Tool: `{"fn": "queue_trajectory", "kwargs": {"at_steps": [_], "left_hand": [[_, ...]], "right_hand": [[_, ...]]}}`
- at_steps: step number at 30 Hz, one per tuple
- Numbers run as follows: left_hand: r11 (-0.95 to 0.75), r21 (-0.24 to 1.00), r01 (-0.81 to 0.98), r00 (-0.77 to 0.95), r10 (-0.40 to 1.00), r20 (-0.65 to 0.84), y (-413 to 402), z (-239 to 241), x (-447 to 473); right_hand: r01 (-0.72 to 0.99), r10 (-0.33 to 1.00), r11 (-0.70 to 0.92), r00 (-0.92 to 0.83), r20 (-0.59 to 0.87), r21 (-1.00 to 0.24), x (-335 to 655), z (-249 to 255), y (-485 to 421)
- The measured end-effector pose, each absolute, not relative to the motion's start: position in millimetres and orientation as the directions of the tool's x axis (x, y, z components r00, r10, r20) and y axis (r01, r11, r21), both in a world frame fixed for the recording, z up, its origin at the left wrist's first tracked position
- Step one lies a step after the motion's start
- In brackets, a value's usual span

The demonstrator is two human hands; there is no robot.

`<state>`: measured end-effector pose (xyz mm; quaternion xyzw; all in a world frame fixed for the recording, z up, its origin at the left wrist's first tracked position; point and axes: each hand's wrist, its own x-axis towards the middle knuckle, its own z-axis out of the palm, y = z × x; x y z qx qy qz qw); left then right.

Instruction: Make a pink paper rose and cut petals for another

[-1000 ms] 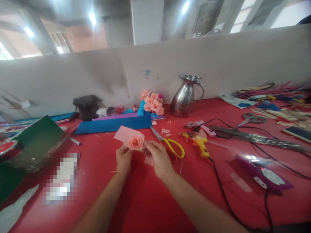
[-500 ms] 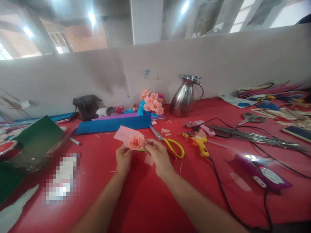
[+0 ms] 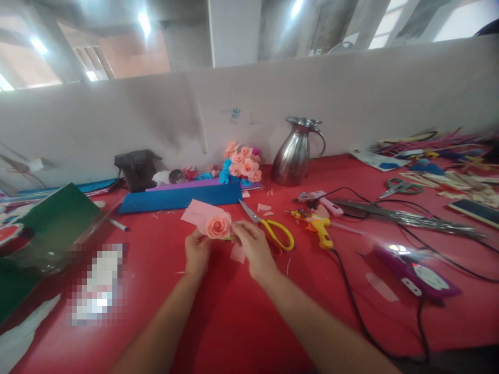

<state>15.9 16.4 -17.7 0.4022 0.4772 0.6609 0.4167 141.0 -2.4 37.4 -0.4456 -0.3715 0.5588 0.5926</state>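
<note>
A pink paper rose [image 3: 218,225] faces me between my hands, above the red table. My left hand [image 3: 197,252] is closed on the rose's left underside, its fingertips partly hidden behind the petals. At the right edge of the bloom, my right hand [image 3: 251,244] pinches a petal between thumb and fingers. Behind the rose lies a piece of pink paper [image 3: 198,211]. A bit of green shows just below the bloom. Yellow-handled scissors [image 3: 277,234] lie on the table just beyond my right hand, blades pointing away to the left.
A yellow glue gun [image 3: 320,228] with a black cord and a purple device [image 3: 415,272] lie to the right. Behind stand a bunch of pink paper roses [image 3: 246,165] and a steel jug [image 3: 295,156]. Blue paper [image 3: 179,197] and a green sheet [image 3: 62,213] lie left.
The whole view has shifted slightly. Both hands keep their grip on the rose, with little visible change in the fingers.
</note>
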Motion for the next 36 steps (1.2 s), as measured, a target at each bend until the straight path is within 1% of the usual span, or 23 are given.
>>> {"fn": "queue_trajectory", "kwargs": {"at_steps": [5,14,17,21,23,26,30,33,36], "left_hand": [[-0.209,0.966,-0.154,-0.302,0.941,0.155,16,-17,15],[-0.222,0.965,-0.141,-0.271,0.946,0.178,15,-18,14],[-0.210,0.970,-0.121,-0.263,0.949,0.173,14,-16,14],[-0.180,0.980,-0.088,-0.274,0.950,0.150,13,-14,14],[-0.168,0.983,-0.080,-0.291,0.947,0.138,13,-14,15],[-0.148,0.981,-0.127,-0.305,0.947,0.104,13,-12,18],[-0.121,0.962,-0.245,-0.282,0.958,0.049,13,-10,20],[-0.107,0.963,-0.247,-0.283,0.959,0.034,13,-9,21],[-0.118,0.966,-0.229,-0.309,0.950,0.043,14,-10,21]], "right_hand": [[-0.337,0.991,-0.036,0.112,-0.078,-0.941,141,38,-1],[-0.307,0.992,0.025,0.123,-0.014,-0.951,142,33,1],[-0.354,0.992,-0.031,0.104,-0.072,-0.935,142,34,-1],[-0.496,0.977,-0.158,0.048,-0.209,-0.854,142,33,0],[-0.543,0.970,-0.184,0.033,-0.240,-0.820,142,33,1],[-0.559,0.974,-0.169,0.034,-0.226,-0.812,143,34,0],[-0.519,0.982,-0.157,0.007,-0.189,-0.840,142,37,-2],[-0.512,0.978,-0.152,0.047,-0.204,-0.845,142,37,-2],[-0.505,0.967,-0.110,0.144,-0.209,-0.856,144,37,-2]]}}
